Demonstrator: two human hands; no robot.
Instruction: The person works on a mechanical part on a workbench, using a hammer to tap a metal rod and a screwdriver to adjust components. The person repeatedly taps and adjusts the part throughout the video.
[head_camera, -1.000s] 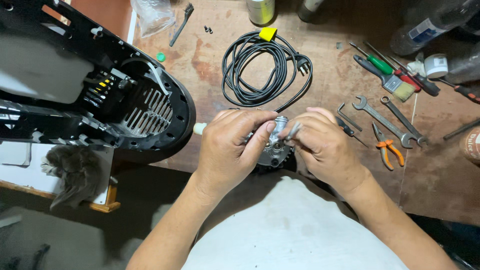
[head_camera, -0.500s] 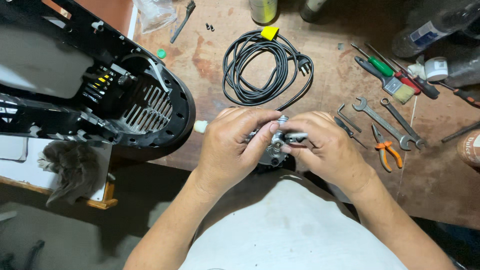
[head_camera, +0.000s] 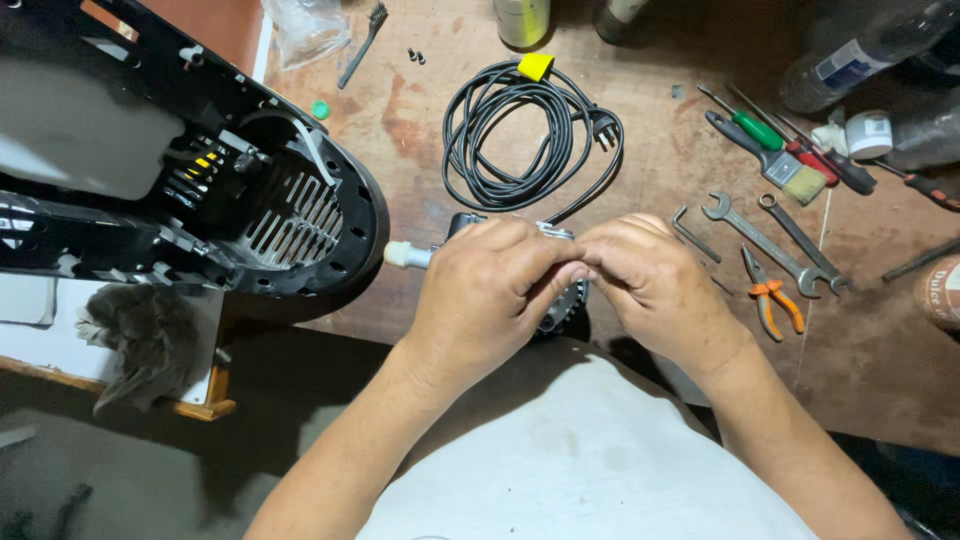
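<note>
Both hands together at near table edge: left hand (head_camera: 487, 290) and right hand (head_camera: 655, 285) clamped on small motor part (head_camera: 560, 305), mostly hidden under fingers; white shaft end (head_camera: 405, 255) sticks out left. Black housing (head_camera: 250, 190) just beside, left. Coiled black cable (head_camera: 520, 140) behind hands. Right: wrenches (head_camera: 765, 240), orange-handled pliers (head_camera: 770, 300), hex key (head_camera: 692, 232), screwdrivers (head_camera: 780, 135). Grey rag (head_camera: 145, 335) far left.
</note>
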